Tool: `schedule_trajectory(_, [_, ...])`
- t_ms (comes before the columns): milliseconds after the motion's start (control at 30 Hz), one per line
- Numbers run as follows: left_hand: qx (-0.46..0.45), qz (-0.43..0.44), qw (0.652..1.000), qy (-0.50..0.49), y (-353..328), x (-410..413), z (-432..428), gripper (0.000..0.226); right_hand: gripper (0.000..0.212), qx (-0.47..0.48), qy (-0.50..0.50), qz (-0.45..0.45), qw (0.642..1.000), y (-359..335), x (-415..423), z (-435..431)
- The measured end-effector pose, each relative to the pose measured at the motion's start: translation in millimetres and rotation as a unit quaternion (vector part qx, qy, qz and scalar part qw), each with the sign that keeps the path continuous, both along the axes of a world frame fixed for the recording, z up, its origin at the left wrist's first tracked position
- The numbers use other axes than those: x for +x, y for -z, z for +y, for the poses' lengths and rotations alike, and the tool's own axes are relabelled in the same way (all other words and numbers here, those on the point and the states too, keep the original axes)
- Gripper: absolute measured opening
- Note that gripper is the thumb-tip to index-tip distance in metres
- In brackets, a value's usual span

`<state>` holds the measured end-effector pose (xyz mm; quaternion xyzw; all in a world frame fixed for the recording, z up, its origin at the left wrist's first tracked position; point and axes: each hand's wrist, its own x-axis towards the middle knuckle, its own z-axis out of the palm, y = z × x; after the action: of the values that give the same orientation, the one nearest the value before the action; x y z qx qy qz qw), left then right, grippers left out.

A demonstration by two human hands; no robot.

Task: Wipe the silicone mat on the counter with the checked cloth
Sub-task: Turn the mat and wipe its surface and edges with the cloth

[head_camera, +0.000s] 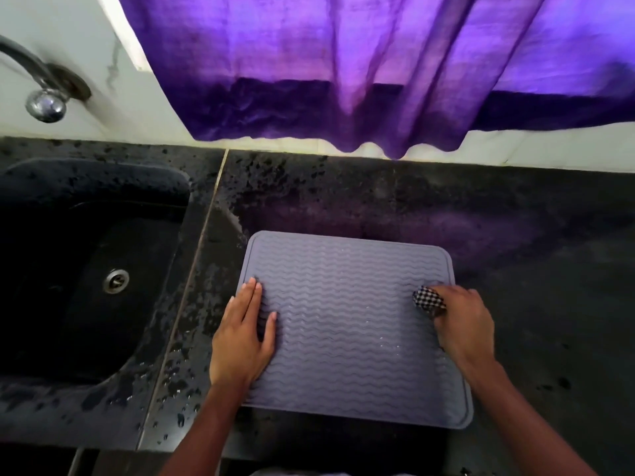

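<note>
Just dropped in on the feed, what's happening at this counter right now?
A person is wiping a grey ridged silicone mat on the dark counter, beside the sink. The left hand lies flat on the mat's left edge, holding it down. The right hand grips a bunched checked cloth pressed to the mat near its right edge. Water droplets show on the mat.

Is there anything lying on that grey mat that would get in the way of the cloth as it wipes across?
Nothing loose shows on the silicone mat. The right hand presses the checked cloth at the mat's right edge. The only thing on the ribbed surface ahead of it is the left hand, lying flat on the left edge, apparently to steady the mat.
</note>
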<state>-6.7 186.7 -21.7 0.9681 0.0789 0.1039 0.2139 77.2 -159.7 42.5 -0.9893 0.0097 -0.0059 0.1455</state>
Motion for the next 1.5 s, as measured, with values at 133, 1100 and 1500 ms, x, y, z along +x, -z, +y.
schedule_trajectory(133, [0.003,-0.002,1.0,0.019,0,-1,1,0.063,0.053,0.09,-0.064,-0.037,0.993,-4,-6,59])
schedule_trajectory(1100, [-0.024,-0.013,1.0,0.002,4,0,0,0.064,0.039,0.029,-0.021,0.015,0.999,-17,20,-23])
schedule_trajectory(1500, [-0.022,-0.008,1.0,0.004,2,0,2,0.065,0.055,0.055,-0.17,0.02,0.984,-3,5,97])
